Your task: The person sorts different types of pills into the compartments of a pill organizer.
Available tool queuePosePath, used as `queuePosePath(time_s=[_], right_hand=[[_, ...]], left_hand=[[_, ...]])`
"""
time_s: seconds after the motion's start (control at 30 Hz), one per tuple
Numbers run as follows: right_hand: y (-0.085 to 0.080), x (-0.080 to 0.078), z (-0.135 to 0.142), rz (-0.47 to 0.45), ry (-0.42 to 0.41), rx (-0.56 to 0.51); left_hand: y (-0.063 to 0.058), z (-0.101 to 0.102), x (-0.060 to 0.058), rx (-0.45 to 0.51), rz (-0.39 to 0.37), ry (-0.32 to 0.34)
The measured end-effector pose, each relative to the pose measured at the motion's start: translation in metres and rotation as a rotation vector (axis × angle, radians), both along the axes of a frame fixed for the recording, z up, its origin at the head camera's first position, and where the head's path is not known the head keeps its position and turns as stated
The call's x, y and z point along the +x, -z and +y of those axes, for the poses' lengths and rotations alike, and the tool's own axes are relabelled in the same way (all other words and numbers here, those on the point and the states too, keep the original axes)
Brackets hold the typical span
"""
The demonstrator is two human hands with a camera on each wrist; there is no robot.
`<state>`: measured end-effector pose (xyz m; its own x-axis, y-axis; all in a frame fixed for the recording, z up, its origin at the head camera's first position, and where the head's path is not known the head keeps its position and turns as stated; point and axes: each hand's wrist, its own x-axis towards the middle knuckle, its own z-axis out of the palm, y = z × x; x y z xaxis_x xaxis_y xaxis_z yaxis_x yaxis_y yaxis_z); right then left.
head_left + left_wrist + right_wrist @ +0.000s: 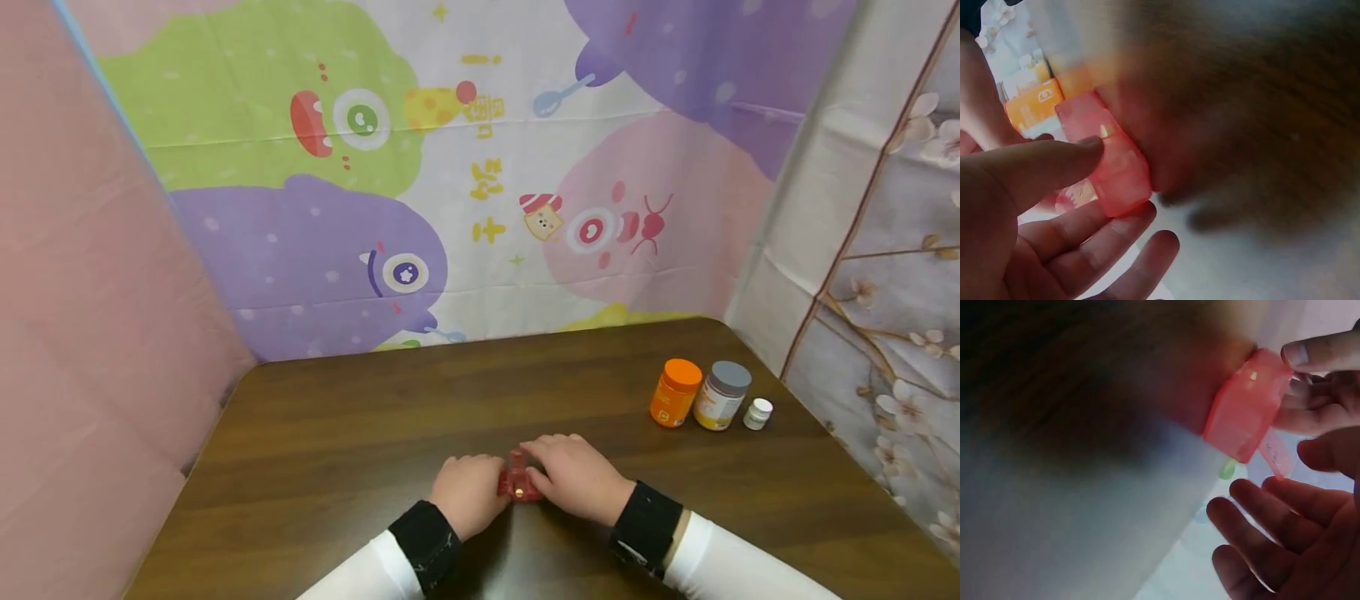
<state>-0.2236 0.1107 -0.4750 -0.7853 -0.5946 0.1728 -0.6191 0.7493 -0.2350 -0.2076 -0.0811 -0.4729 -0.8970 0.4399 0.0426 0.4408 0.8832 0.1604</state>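
A small translucent red pill box (525, 492) stands at the table's front middle, its lid (517, 460) tilted up. Something small and pale yellow (519, 492) shows inside it. My left hand (468, 493) grips the box's left end, thumb (1079, 156) on one side and fingers beneath in the left wrist view. My right hand (576, 479) is at the box's right side. In the right wrist view its fingers (1260, 540) are spread and apart from the box, while the raised lid (1275, 453) with faint markings lies close to the fingertips.
At the table's right stand an orange jar (675, 396), a white jar with a grey cap (722, 398) and a small white bottle (758, 414). A cartoon-print curtain (495, 300) hangs along the back edge of the brown table (360, 417).
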Motion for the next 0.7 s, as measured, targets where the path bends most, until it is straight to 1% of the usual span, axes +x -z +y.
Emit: queuePosePath(time_s=[0.07,0.2,0.37,0.5,0.7], right_hand=[[0.0,-0.0009,-0.0009,-0.022,0.003,-0.013],[-0.0026,-0.0006,0.0,-0.081,0.002,-0.054],[-0.0033,-0.0011,0.0006,-0.17,-0.062,-0.071],[-0.0007,-0.0024,0.001,-0.185,-0.12,-0.066],[0.005,-0.0029,0.0021,-0.16,-0.153,-0.056]], left_hand=[[0.0,0.0025,-0.0001,0.001,0.02,0.015],[-0.0017,0.0013,0.0,0.03,0.022,0.038],[-0.0035,-0.003,-0.0014,0.068,0.023,0.061],[-0.0038,-0.0041,-0.0021,0.081,0.012,0.061],[-0.0019,-0.0027,-0.0032,0.101,-0.036,0.041]])
